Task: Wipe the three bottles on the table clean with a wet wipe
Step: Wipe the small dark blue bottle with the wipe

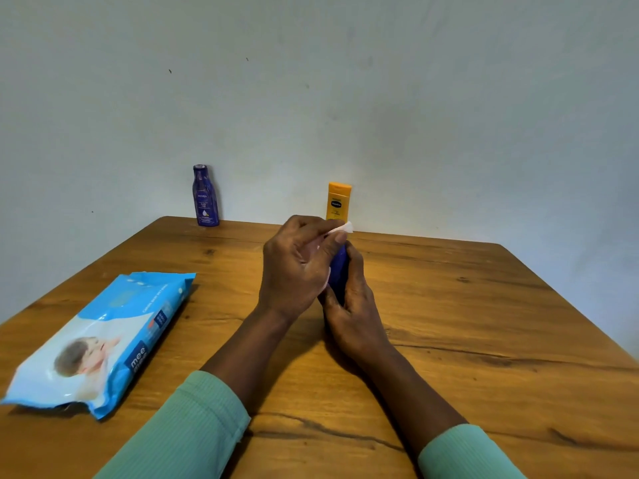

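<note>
Right hand: the right hand (351,312) is curled round a small dark blue bottle (338,271), gripping it low down over the middle of the table (466,305).
Held bottle: only a strip of its blue side shows between the two hands. Cap, label and base are all covered, and I can't tell whether it touches the wood.
Left hand: the left hand (294,267) has its fingers bent over the bottle's upper end, pinching a white wet wipe (344,228) against it.
Wipe: just a corner pokes out past the fingertips and a pale sliver shows along the palm. The rest is tucked inside the hand.
Yellow bottle: the yellow bottle (339,202) stands upright at the far edge, right behind the hands. Its foot is hidden by the left hand and its label is too small to read.
Nivea bottle: the Nivea bottle (205,197) stands upright at the far edge against the wall (345,98), well left of the yellow one and whole in view.
Wipes pack: the wipes pack (100,340) lies flat on the table's left side, apart from the left forearm.
Sleeves: the pale green sleeves (193,430) are cut off by the bottom edge.
</note>
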